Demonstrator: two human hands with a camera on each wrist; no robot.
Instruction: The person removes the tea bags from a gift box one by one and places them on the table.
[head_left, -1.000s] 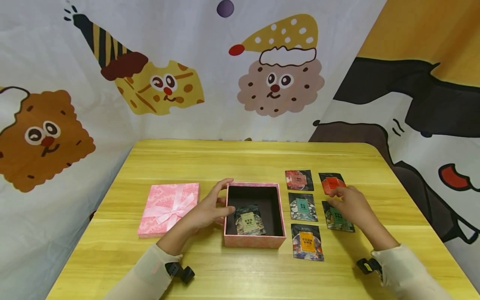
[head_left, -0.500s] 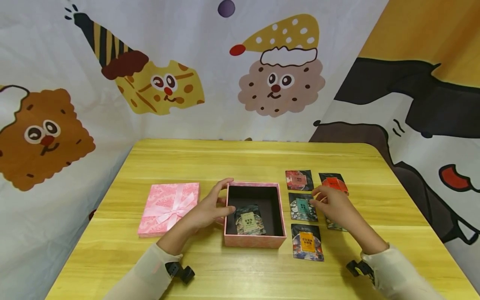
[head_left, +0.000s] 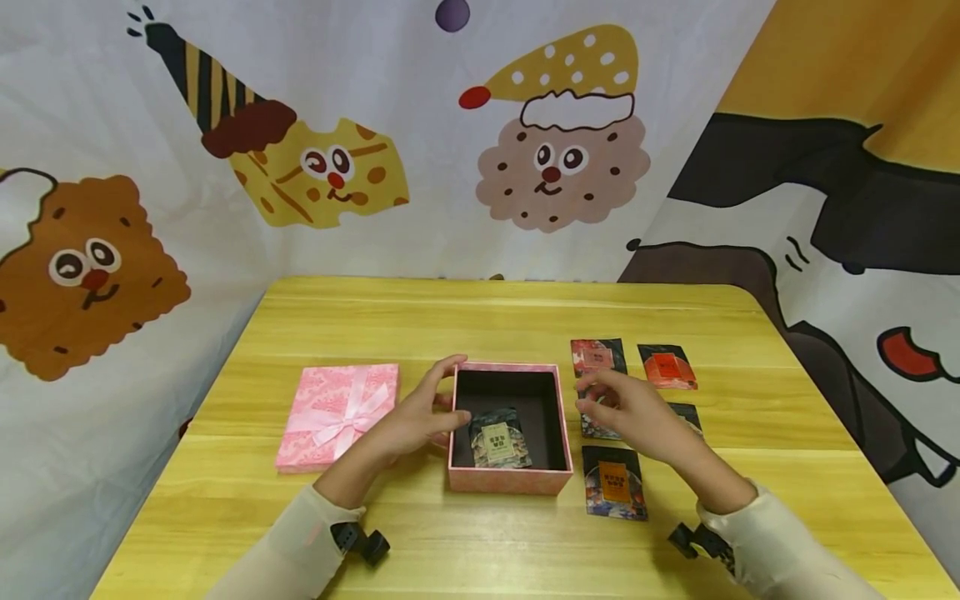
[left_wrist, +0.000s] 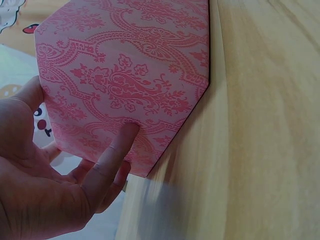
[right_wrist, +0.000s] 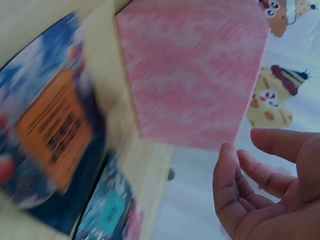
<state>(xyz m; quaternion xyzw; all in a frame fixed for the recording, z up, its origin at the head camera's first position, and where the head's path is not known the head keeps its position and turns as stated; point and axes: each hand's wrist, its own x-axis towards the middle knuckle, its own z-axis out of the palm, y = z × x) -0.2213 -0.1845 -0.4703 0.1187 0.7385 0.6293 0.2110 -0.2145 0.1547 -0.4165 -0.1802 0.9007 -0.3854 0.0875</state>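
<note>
A pink patterned box (head_left: 510, 481) without its lid stands mid-table. My left hand (head_left: 416, 421) holds its left side, thumb at the rim and fingers against the outer wall (left_wrist: 125, 85). Inside the box lies a dark sachet with a pale green label (head_left: 498, 442). Fingers loosely curled and holding nothing, my right hand (head_left: 637, 412) hovers right of the box. It partly hides a teal-label sachet (head_left: 596, 428), a pink-label sachet (head_left: 597, 357) and a green-label sachet (head_left: 687, 413). Nearer me lies an orange-label sachet (head_left: 615, 483); a red-label sachet (head_left: 667, 367) is at the back right.
The pink lid (head_left: 337, 417) with a ribbon bow lies on the wooden table (head_left: 450, 317) left of the box, close to my left forearm. A cloth (head_left: 420, 250) printed with cartoon figures hangs behind the table.
My right hand has moved left, from between the red-label and green-label sachets to over the teal-label one, nearer the box. The left hand has stayed on the box.
</note>
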